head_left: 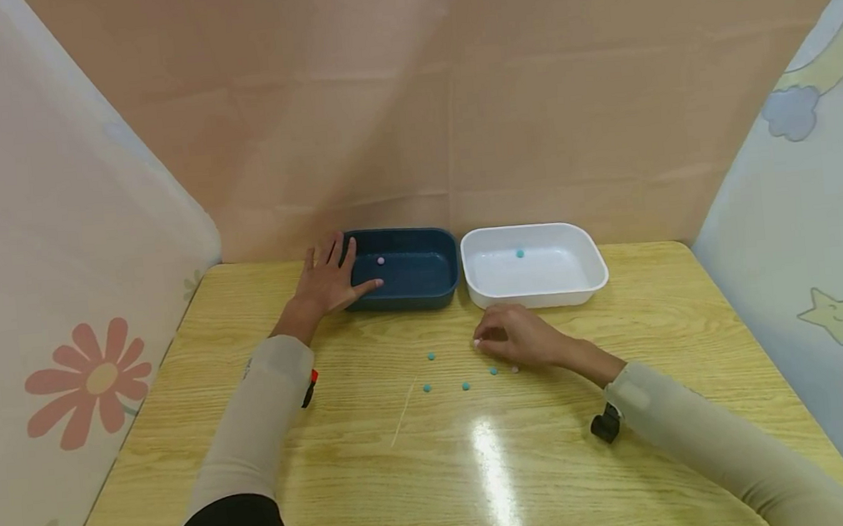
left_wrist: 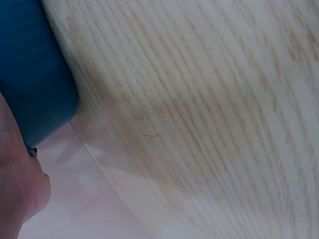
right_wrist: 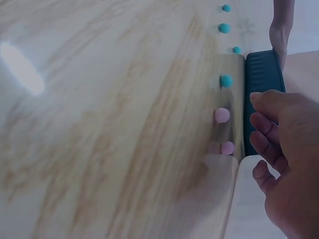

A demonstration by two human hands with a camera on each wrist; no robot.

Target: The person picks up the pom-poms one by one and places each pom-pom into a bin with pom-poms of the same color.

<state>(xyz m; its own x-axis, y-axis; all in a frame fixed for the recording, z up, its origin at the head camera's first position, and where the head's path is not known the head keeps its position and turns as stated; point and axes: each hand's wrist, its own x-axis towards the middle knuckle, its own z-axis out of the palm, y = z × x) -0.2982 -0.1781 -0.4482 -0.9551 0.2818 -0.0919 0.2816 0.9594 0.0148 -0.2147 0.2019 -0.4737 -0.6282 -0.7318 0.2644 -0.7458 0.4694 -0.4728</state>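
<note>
My left hand (head_left: 327,285) lies with fingers spread across the left end of a dark blue tray (head_left: 413,300), its thumb reaching over the front rim. Inside that tray sits a small pink ball (head_left: 380,261). In front of a white tray (head_left: 538,300), my right hand (head_left: 522,336) pinches another small pink ball (head_left: 477,342) between thumb and index fingertips; in the right wrist view the thumb hides it. Close below this hand are a teal ball (head_left: 494,370) and a loose pink ball (head_left: 515,369). A further pink ball (right_wrist: 227,148) shows in the right wrist view.
One teal ball (head_left: 520,253) rests in the white tray, which stands right beside the dark one. More teal balls (head_left: 466,386) are scattered on the wooden table (head_left: 381,484). A tan backdrop (head_left: 395,132) rises behind the trays, with patterned side panels (head_left: 819,245).
</note>
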